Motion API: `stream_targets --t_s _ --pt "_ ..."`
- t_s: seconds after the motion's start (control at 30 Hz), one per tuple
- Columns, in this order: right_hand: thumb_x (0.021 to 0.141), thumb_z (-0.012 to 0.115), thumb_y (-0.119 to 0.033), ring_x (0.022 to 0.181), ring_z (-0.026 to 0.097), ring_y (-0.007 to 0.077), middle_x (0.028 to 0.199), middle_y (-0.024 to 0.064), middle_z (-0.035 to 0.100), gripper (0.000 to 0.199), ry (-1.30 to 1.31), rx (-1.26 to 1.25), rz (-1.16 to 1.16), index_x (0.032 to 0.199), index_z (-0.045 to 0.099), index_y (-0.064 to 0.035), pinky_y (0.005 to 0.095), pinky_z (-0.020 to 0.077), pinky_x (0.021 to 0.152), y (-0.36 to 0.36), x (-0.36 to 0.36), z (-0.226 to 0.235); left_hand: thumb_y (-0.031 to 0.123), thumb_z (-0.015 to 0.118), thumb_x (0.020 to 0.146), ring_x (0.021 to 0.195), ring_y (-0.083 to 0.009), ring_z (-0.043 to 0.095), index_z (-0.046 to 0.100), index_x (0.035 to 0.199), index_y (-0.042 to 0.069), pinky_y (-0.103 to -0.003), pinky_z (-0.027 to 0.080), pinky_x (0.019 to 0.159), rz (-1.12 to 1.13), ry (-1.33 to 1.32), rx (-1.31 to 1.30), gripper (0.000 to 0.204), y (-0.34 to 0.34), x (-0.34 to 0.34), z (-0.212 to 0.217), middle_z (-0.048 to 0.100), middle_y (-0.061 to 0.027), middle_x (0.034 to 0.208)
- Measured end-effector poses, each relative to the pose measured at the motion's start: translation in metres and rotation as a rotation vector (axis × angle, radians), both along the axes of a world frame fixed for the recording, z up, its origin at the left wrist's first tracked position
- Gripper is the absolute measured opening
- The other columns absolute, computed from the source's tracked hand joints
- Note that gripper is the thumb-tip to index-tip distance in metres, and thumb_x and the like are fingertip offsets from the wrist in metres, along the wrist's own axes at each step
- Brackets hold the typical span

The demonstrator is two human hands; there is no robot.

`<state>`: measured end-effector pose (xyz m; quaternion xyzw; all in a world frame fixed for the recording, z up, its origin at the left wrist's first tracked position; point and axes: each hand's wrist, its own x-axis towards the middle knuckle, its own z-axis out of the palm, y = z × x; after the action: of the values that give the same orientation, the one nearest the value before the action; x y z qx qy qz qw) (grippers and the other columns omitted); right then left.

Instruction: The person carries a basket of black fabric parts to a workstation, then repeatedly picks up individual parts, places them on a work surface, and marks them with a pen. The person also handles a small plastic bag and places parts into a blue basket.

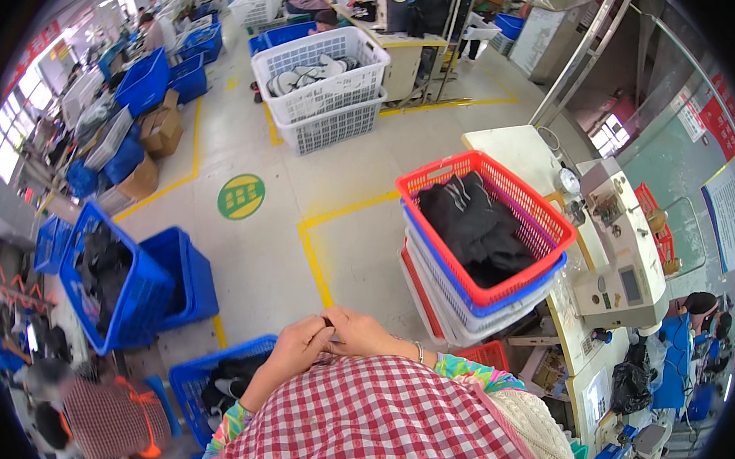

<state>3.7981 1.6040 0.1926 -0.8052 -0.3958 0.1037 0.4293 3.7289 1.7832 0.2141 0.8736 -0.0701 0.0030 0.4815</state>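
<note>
Both hands meet in front of my red-and-white checked apron (375, 404). My left hand (296, 347) is closed, its thumb and fingers bent toward the other hand. Against it rests my right hand (364, 334), also closed, with a bracelet (418, 351) at the wrist. A small dark bit shows between the fingertips, too little to name. Right of my hands, a red basket (484, 298) of black cloth pieces (476, 223) tops a stack of baskets. Just left of my left arm is a blue basket (189, 378) with dark items inside.
A sewing machine (619, 259) stands on a worktable (513, 141) at right. Blue crates (190, 278) with dark cloth lie to the left. White baskets (322, 69) are stacked ahead beyond a yellow floor line (316, 264). A seated person (117, 416) is at lower left.
</note>
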Motion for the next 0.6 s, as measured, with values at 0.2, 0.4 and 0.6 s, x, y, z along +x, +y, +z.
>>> stream_targets --t_s 0.2,0.4,0.6 --pt "0.087 0.073 -0.013 0.11 0.066 0.0335 0.117 0.0165 0.066 0.049 0.233 0.136 -0.095 0.133 0.054 -0.0124 0.0381 0.054 0.09 0.02 0.158 0.012 0.026 0.055 0.103 0.091 -0.0341 0.062 0.065 0.101 0.006 -0.041 0.051 0.079 -0.512 -0.075 0.123 0.022 0.022 0.2 0.016 0.065 -0.0138 0.096" --pt "0.096 0.062 -0.004 0.119 0.062 0.0194 0.129 0.0097 0.063 0.046 0.564 0.052 -0.078 0.14 0.055 -0.0128 0.03 0.0482 0.101 0.025 0.346 -0.012 0.028 0.056 0.103 0.095 -0.0326 0.064 0.066 0.106 0.006 -0.039 0.052 0.083 -0.735 0.05 0.116 0.024 0.033 0.402 -0.002 0.067 -0.013 0.098" --pt "0.093 0.065 -0.011 0.113 0.065 0.025 0.124 0.0123 0.066 0.046 0.404 0.281 -0.11 0.138 0.056 -0.0148 0.0329 0.0512 0.096 0.031 0.516 0.012 0.027 0.06 0.101 0.101 -0.0294 0.065 0.066 0.115 0.004 -0.037 0.052 0.086 -0.758 0.016 0.283 0.028 0.044 0.583 0.033 0.068 -0.0137 0.106"
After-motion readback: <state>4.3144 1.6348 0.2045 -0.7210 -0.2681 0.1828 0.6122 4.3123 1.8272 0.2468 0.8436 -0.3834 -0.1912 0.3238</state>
